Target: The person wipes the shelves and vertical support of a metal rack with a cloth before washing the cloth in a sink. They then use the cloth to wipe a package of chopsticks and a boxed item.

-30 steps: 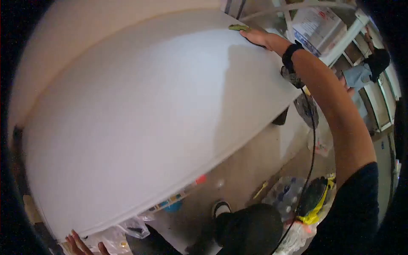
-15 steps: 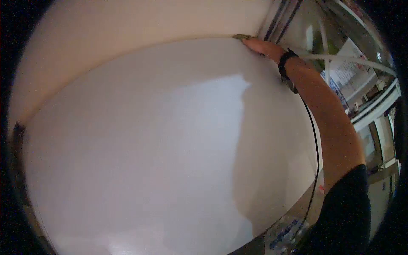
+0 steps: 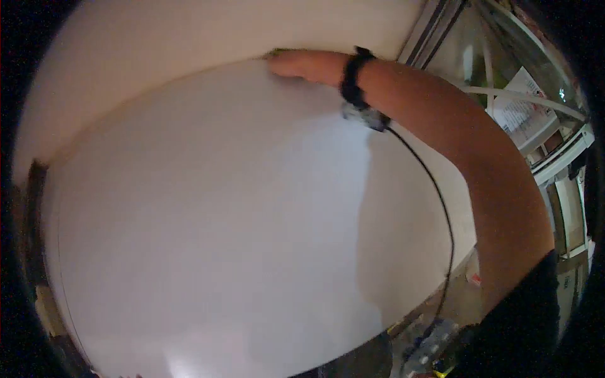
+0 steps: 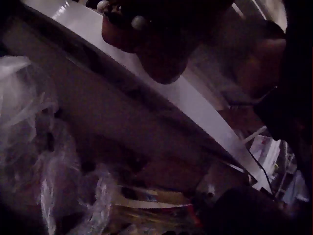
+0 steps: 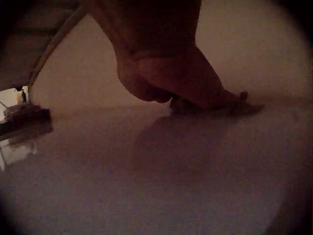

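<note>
Your right hand on a mostly hidden greenish cloth, where white tabletop meets wall, finger grip too dark to tell, your left hand shadowed, its fingers unreadable.

A tabletop spreads before a person, its far edge running along a wall. At that edge, the right hand lies over a cloth, with a wrist strap to the hand's right. From the wrist, a cable curves down across the tabletop's right side. Beyond, farther right, a box sits behind a curved rail. The left wrist view shows the left hand at the tabletop's edge, a plastic bag lower and leftward.
</note>
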